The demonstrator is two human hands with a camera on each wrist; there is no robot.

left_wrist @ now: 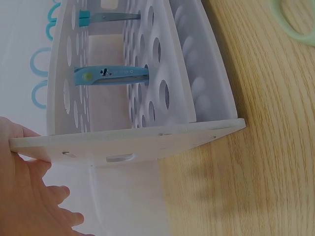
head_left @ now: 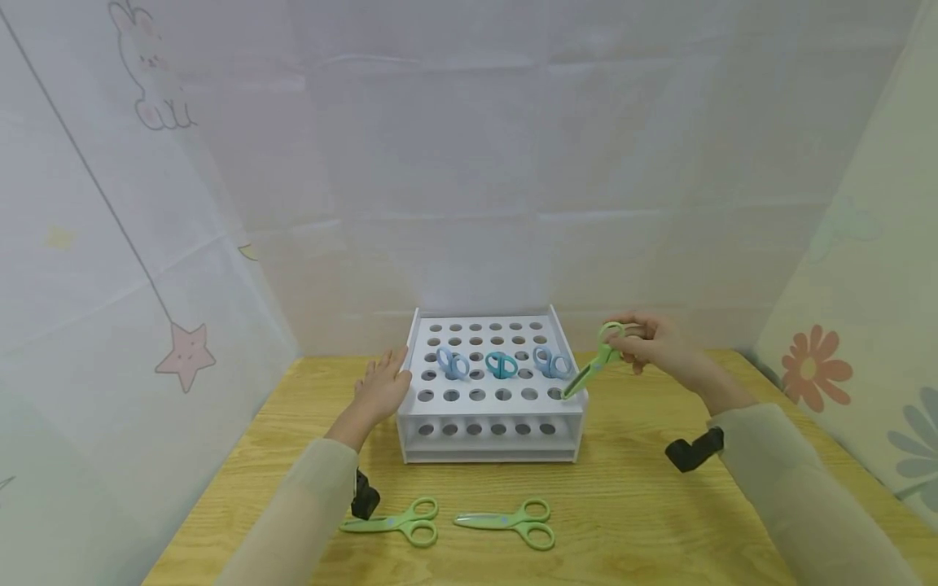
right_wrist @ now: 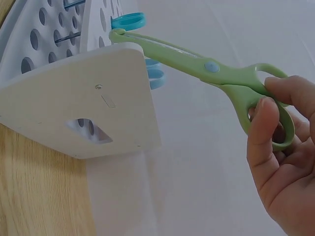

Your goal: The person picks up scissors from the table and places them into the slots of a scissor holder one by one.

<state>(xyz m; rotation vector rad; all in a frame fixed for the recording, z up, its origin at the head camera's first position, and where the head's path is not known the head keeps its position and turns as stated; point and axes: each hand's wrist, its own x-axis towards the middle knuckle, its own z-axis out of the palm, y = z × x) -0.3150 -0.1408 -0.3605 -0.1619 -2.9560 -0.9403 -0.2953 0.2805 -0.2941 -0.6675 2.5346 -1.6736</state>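
A white rack (head_left: 487, 407) with rows of round holes stands on the table. My left hand (head_left: 383, 387) holds the top edge of its left side panel (left_wrist: 133, 142), one digit inside and the other fingers outside. My right hand (head_left: 652, 346) pinches green scissors (right_wrist: 216, 71) by their handle loops. Their blades slant down, the tip close to the rack's front right corner hole. Light blue scissors (head_left: 453, 364), teal scissors (head_left: 501, 365) and another light blue pair (head_left: 551, 363) stand blades down in the rack. In the left wrist view, blades pass toward the lower perforated shelf (left_wrist: 165, 54).
Two more green scissors lie in front of the rack on the wooden table (head_left: 630, 505), one pair at left (head_left: 406, 521) and one nearer the middle (head_left: 513, 521). Patterned cloth (head_left: 469, 187) hangs behind and on both sides.
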